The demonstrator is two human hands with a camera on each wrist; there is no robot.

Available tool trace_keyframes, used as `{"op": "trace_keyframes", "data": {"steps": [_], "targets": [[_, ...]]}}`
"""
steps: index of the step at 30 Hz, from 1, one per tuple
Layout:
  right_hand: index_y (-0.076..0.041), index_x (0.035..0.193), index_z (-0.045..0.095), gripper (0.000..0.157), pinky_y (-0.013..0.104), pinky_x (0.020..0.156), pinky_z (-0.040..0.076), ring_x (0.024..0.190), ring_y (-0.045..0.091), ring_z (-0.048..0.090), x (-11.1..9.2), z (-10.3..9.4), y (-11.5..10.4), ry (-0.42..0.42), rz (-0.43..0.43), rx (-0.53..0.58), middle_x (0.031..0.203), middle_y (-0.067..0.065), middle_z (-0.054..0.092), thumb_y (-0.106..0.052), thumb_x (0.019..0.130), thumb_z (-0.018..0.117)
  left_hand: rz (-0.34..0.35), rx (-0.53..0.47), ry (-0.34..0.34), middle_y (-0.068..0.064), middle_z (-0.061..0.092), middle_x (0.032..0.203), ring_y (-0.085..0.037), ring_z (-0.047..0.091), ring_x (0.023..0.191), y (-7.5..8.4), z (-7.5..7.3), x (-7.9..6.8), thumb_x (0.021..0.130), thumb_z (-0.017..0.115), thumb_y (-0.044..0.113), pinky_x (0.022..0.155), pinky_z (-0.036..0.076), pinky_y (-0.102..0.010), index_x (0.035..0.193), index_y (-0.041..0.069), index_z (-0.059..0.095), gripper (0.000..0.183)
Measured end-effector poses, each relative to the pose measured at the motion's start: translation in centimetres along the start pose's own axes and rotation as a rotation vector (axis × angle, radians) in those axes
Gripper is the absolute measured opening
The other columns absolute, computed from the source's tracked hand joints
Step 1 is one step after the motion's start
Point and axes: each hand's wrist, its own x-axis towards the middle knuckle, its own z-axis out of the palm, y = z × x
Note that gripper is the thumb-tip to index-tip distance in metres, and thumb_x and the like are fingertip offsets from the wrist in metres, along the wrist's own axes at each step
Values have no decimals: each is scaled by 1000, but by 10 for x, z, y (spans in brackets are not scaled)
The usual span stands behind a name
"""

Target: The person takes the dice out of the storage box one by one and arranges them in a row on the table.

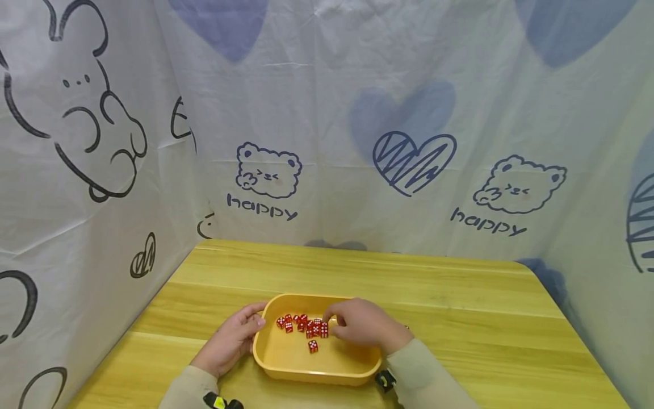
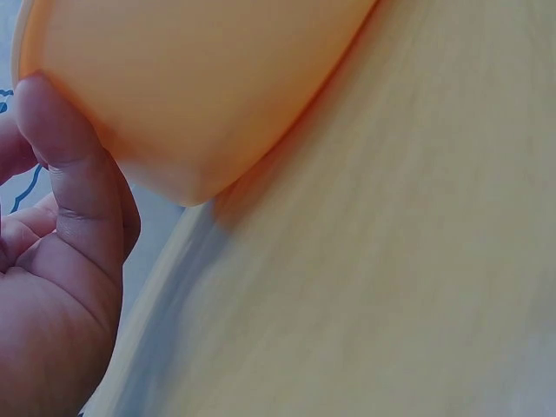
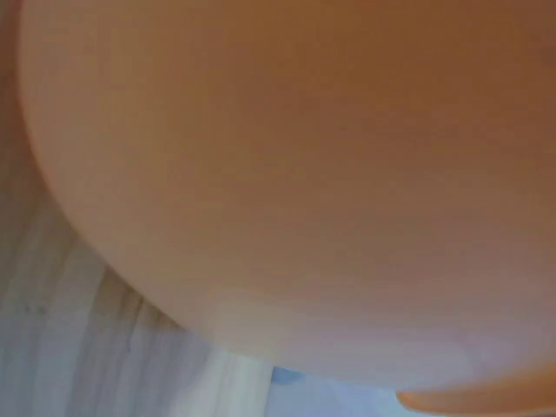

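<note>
A shallow yellow plastic tray point(image 1: 322, 376) sits near the front of the table. My left hand point(image 1: 232, 338) grips its left rim; in the left wrist view the thumb point(image 2: 61, 130) lies along the tray's edge. Several red dice with white dots lie inside, some scattered at the back left and others packed in a cluster point(image 1: 309, 328). A single die point(image 1: 313, 346) lies apart in front of them. My right hand point(image 1: 364, 324) reaches over the right side of the tray, index finger and thumb bent around a red die point(image 1: 324, 330) at the cluster's right end.
The yellow wood-grain table point(image 1: 460, 318) extends behind and to both sides of the tray. White cloth point(image 1: 327, 113) with hearts and bear drawings hangs behind it and along the sides. The tray's wall point(image 3: 287, 191) fills most of the right wrist view.
</note>
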Motion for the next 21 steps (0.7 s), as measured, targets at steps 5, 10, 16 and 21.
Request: {"op": "trace_keyframes", "data": {"steps": [5,10,16,21], "targets": [[-21,115,74,21,26,61,44,62,6,48,4,0,0,-46,28,15,69,-12,54,-23,95,68,-1,-1,-9,-17,55,108,-17,59,78,0,0,0,107,54,19,62,54,-25,155,-1,30,58],[-24,112,74,18,26,67,47,68,5,53,8,3,4,-82,18,18,76,-15,57,-25,94,70,-2,-3,-14,-18,54,110,-19,61,82,1,1,-1,107,52,17,66,57,-29,155,-1,29,56],[-27,107,74,15,27,72,49,72,5,55,11,8,8,-104,15,-5,80,-17,58,-26,93,72,0,-4,-17,-16,54,108,-19,61,82,1,1,0,107,51,16,67,58,-30,155,-2,29,56],[-31,104,72,13,27,70,48,71,6,55,12,9,7,-118,17,-33,77,-16,58,-27,92,72,0,-10,-15,-15,54,106,-18,61,80,0,1,0,107,51,15,66,58,-29,155,-2,29,55]]}}
